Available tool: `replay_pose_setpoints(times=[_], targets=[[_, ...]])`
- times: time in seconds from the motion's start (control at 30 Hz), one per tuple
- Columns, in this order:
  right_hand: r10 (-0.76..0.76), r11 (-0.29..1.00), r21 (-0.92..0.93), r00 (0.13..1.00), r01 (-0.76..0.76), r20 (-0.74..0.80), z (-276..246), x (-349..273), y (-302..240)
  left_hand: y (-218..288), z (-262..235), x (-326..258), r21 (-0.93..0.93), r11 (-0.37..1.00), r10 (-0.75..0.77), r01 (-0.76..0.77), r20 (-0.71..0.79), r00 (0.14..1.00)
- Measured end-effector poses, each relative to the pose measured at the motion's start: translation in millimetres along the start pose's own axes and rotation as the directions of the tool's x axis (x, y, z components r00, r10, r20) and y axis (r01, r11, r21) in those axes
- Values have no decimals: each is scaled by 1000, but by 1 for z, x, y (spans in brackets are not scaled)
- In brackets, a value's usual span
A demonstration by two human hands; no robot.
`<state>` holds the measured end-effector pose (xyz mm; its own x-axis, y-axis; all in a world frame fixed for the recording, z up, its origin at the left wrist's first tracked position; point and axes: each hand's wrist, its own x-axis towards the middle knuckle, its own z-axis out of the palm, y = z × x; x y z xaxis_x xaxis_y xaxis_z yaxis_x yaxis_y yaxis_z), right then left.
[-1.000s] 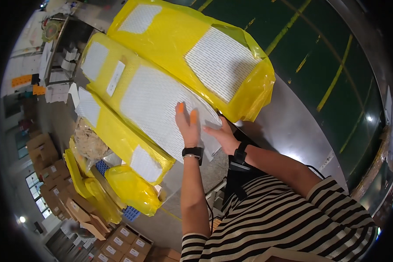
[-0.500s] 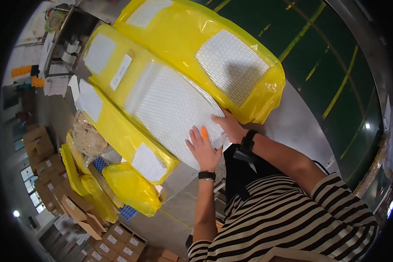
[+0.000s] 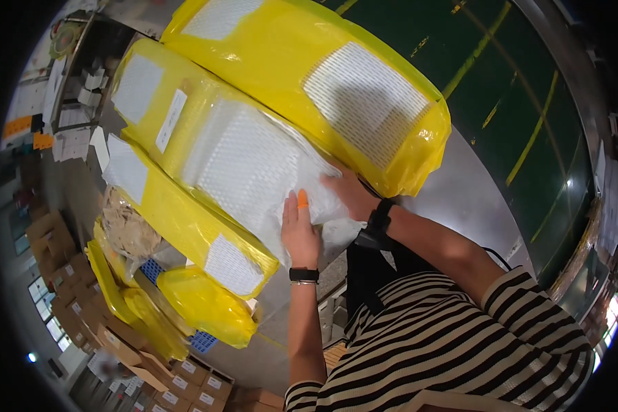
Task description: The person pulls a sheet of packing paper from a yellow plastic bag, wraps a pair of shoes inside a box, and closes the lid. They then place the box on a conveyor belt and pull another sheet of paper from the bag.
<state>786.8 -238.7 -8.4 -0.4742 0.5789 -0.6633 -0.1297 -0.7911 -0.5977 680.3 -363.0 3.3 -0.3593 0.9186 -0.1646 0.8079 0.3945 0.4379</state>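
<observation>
The left hand (image 3: 300, 233) lay open on the whitish end of the middle yellow package (image 3: 202, 127); the right hand (image 3: 350, 194) touched its edge, fingertips partly hidden, grip unclear. White patterned material (image 3: 250, 161) showed inside. Yellow packages (image 3: 275, 62) flanked it; farther stood cardboard boxes (image 3: 191, 374).

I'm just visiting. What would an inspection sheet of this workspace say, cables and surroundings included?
Surface: grey tabletop, partly covered.
Job's things: middle pack, white near the hands, between right yellow pack and left yellow pack.
Clutter: yellow bag and crumpled brown material at left.
Hands: left hand lies on the middle pack's white part; right hand is at its edge, partly hidden.
Cables: thin dark cord beside the right arm, perhaps a cable.
Surroundings: cardboard boxes; green floor with yellow lines.
</observation>
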Motion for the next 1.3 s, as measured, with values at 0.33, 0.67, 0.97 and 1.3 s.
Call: replay_pose_setpoints(times=[0.33, 0.67, 0.97, 1.3], targets=[[154, 988, -8, 965, -156, 212, -12, 3, -13, -17, -21, 9, -309, 942, -177, 132, -123, 976], [-236, -358, -651, 610, 669, 757, -29, 20, 12, -4, -54, 22, -196, 975, -120, 105, -64, 991], [-95, -570, -482, 529, 665, 843, -46, -4, -34, -4, -48, 18, 419, 846, 363, -329, -3, 932], [-89, -609, -403, 446, 683, 891, -32, -27, -60, -2, -48, 31, 685, 608, 417, -401, 155, 896]])
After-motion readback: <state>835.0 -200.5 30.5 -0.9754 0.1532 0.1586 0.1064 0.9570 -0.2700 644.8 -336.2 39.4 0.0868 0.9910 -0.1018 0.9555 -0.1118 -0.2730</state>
